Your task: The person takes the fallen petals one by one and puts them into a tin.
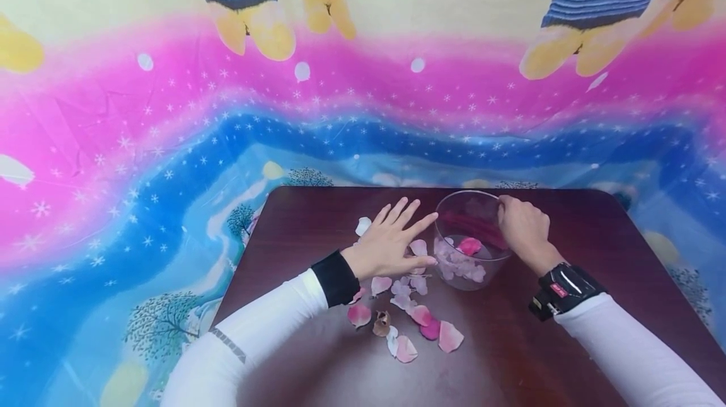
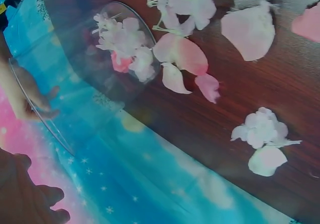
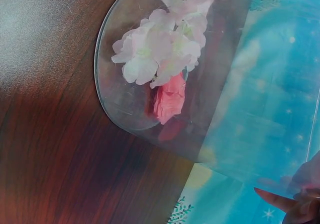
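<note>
**A:** What do you have in front of you, by count?

**B:** You have one clear round glass bowl [image 1: 471, 240] standing on the dark wooden tabletop [image 1: 595, 243], closer to its far edge than to the near one. Inside it lie one deep pink petal [image 1: 469, 245] and a cluster of pale pink-white blossoms [image 1: 460, 267]. Roughly a dozen loose pink and white fabric petals [image 1: 405, 312] are scattered on the tabletop just left of the bowl and toward the near edge, with one brown dried bit [image 1: 382, 324] among them.

**A:** And your hands?

**B:** Your right hand [image 1: 524, 230] grips the bowl's rim on its right side, fingers curled over the glass. Your left hand [image 1: 391, 240] is spread flat with straight fingers, holding nothing, resting over the petals, its fingertips just beside the bowl's left wall.

**A:** Room to move?

**B:** The tabletop's right half and its near-left stretch are bare wood; the far edge lies close behind the bowl.

**A:** Any writing?

**B:** A black wrist strap [image 1: 561, 290] carries a small red label, too small to read.
</note>
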`<state>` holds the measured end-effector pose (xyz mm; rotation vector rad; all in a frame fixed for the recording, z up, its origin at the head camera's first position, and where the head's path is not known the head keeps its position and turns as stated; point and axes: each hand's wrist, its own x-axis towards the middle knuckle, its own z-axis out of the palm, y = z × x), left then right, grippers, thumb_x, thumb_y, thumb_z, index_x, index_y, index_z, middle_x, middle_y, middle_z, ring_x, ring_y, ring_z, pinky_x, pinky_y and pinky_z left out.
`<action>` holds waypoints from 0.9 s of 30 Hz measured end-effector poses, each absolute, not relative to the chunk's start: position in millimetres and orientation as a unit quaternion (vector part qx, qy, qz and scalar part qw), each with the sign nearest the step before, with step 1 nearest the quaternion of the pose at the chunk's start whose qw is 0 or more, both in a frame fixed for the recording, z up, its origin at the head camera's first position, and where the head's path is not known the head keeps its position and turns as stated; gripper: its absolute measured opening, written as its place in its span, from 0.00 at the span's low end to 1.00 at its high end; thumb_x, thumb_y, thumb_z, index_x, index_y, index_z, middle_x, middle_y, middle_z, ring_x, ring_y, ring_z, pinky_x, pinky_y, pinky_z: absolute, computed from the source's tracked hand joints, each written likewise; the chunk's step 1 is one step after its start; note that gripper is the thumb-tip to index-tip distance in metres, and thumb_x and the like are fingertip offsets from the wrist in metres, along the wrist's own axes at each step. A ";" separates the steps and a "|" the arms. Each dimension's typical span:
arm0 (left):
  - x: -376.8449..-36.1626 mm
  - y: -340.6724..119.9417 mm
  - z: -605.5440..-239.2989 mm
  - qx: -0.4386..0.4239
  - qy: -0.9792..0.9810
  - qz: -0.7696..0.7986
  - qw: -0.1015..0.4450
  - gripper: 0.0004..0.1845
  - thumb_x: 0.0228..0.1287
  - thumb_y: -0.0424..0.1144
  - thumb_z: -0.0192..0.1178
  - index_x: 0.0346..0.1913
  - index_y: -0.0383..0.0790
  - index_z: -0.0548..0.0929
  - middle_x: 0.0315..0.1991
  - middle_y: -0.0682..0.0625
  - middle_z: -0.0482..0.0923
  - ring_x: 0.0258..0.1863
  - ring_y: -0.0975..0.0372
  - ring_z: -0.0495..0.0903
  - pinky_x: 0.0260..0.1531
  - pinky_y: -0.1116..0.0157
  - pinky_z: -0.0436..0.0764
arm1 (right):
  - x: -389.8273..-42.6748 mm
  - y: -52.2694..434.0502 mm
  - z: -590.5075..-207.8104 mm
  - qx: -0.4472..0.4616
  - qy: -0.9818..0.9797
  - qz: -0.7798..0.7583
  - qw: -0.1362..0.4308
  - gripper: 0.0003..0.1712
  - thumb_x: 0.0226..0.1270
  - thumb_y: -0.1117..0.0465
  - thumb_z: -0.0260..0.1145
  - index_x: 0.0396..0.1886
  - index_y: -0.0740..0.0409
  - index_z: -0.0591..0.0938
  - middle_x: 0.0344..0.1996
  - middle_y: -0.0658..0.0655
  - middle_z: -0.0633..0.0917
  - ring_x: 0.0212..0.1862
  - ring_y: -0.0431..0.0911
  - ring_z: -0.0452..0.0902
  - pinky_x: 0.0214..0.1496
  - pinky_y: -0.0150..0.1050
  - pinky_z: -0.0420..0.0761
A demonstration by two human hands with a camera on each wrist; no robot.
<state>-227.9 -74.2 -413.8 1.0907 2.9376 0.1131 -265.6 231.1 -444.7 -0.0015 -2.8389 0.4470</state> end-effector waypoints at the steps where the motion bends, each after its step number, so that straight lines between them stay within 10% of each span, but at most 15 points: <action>1: -227.5 -76.7 -413.9 0.347 0.937 0.039 0.003 0.45 0.67 0.75 0.44 0.81 0.67 0.42 0.84 0.47 0.41 0.84 0.52 0.37 0.82 0.48 0.43 | -265.7 231.4 -444.7 -0.001 -0.979 0.154 0.133 0.18 0.75 0.60 0.50 0.51 0.60 0.83 0.27 0.68 0.84 0.29 0.65 0.80 0.20 0.53 0.69; 27: -208.2 -130.7 -443.1 0.315 0.946 0.075 0.017 0.45 0.68 0.72 0.46 0.82 0.61 0.46 0.83 0.44 0.45 0.83 0.48 0.41 0.80 0.44 0.46 | -266.1 232.1 -446.0 -0.006 -0.981 0.153 0.123 0.18 0.75 0.60 0.50 0.52 0.59 0.83 0.28 0.68 0.85 0.30 0.64 0.81 0.20 0.53 0.70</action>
